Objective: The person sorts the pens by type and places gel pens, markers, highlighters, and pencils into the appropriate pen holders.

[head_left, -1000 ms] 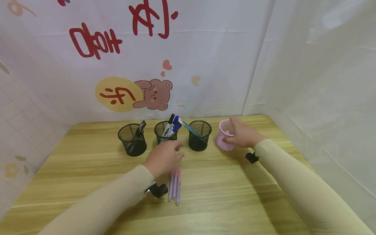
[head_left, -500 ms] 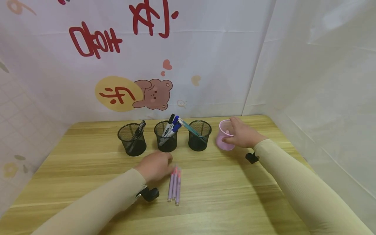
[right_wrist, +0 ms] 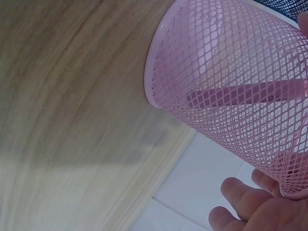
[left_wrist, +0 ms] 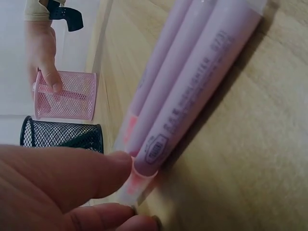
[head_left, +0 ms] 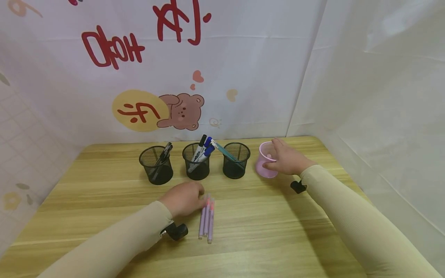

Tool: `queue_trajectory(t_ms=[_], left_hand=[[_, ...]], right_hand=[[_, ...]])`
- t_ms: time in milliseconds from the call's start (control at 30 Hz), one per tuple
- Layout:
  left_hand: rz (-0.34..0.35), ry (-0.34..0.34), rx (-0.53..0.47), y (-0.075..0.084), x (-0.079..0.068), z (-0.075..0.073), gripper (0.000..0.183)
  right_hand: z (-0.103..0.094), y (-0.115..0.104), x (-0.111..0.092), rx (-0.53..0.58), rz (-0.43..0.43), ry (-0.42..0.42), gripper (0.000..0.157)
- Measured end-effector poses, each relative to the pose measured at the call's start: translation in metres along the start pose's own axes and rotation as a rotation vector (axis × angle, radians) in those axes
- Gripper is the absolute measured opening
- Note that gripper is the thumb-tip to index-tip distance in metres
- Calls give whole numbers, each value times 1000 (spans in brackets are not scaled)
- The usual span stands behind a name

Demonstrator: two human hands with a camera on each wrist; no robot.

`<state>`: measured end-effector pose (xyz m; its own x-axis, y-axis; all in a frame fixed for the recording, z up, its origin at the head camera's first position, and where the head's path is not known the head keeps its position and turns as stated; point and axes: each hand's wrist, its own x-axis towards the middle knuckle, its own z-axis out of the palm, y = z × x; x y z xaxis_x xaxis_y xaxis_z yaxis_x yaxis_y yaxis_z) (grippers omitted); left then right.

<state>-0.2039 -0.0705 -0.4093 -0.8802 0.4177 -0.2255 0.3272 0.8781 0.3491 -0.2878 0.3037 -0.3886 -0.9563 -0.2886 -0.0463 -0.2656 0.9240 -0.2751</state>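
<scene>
Three lilac highlighters with pink tips lie side by side on the wooden table. My left hand is at their capped far ends; in the left wrist view its thumb and curled fingers pinch a cap of the nearest highlighter. To the right, my right hand holds the rim of a pink mesh pen holder, which stands upright on the table. Through the mesh in the right wrist view, a highlighter shows inside that holder.
Three black mesh pen holders stand in a row at the back: one with black pens, one with whiteboard markers, one with a teal pencil. A printed white cloth hangs behind the table.
My left hand has come down and toward me, from in front of the marker holder to the highlighters' capped ends. My right hand stays on the pink pen holder.
</scene>
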Motion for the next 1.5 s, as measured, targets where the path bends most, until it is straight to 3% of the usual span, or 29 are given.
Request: queue_trajectory(t_ms=[300,633,1000,1500], left_hand=[[-16,0,-9,2,0,1,34],[-31,-66,-61,4,-6,-1,54],[-35,-58,-64,7,-8,1,48],[-47,-44,47,8,-9,-1,30]], right_hand=[[0,0,1,2,1,2,110],[-1,0,0,1,-6,8,108],[1,-1,0,-4,-4,13,109],[0,0,0,23,4,11,107]])
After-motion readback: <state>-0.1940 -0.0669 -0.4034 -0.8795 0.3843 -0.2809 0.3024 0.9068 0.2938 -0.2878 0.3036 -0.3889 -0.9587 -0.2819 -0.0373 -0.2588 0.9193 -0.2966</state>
